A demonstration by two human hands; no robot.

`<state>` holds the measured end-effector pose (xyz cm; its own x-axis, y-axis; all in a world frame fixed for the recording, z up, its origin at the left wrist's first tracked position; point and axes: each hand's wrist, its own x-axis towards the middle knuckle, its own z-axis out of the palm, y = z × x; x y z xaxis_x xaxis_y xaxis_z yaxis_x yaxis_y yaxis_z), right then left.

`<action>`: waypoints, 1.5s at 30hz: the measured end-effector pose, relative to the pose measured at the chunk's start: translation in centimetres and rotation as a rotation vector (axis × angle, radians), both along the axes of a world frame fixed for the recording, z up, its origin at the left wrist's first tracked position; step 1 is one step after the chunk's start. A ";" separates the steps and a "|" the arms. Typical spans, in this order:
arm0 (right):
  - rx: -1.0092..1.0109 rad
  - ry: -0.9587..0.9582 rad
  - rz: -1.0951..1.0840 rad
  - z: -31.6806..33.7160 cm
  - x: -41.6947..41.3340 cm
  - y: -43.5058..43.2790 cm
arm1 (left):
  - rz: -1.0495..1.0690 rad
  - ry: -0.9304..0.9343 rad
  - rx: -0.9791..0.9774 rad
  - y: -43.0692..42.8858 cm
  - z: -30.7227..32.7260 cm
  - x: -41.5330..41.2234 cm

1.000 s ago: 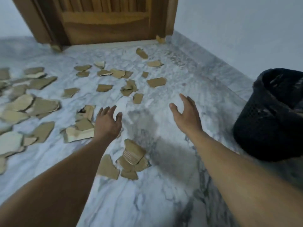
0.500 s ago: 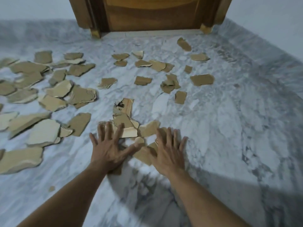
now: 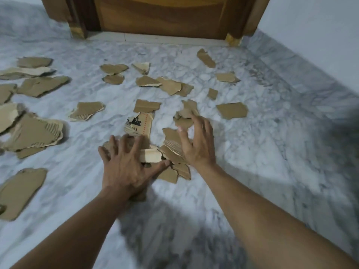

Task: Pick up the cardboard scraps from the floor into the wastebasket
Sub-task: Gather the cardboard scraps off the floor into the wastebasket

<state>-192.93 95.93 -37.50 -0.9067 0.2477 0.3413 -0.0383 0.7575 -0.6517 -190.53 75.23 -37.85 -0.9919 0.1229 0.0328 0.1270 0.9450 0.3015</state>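
Note:
Several torn brown cardboard scraps lie across the grey marble floor (image 3: 262, 152). A small heap of scraps (image 3: 172, 152) sits between my two hands. My left hand (image 3: 126, 164) lies flat on the heap's left side, fingers spread, thumb against a pale thick scrap (image 3: 150, 157). My right hand (image 3: 196, 140) is at the heap's right side with spread, curved fingers touching the scraps. A printed scrap (image 3: 139, 124) lies just beyond the heap. The wastebasket is out of view.
A wooden door (image 3: 161, 16) and its frame stand at the far end. A white wall (image 3: 314, 32) with a marble skirting runs along the right. Larger scraps (image 3: 33, 133) crowd the left side. The floor to the right and near me is bare marble.
The view has swung left and closer, and the wastebasket has left the frame. Both hands came down onto the scraps and have pushed them together into a heap; the right hand has lifted slightly.

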 end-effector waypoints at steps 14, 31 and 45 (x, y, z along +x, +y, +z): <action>0.161 -0.640 0.083 1.8 -11.0 7.8 | 0.091 0.005 0.070 2.0 0.1 -4.1; 0.244 -0.502 -0.144 0.7 1.3 -4.0 | 0.368 0.095 0.319 0.2 0.8 -5.0; 0.221 -0.335 -0.108 -0.3 -2.4 -5.7 | -0.163 -0.085 0.373 -2.6 2.2 -8.0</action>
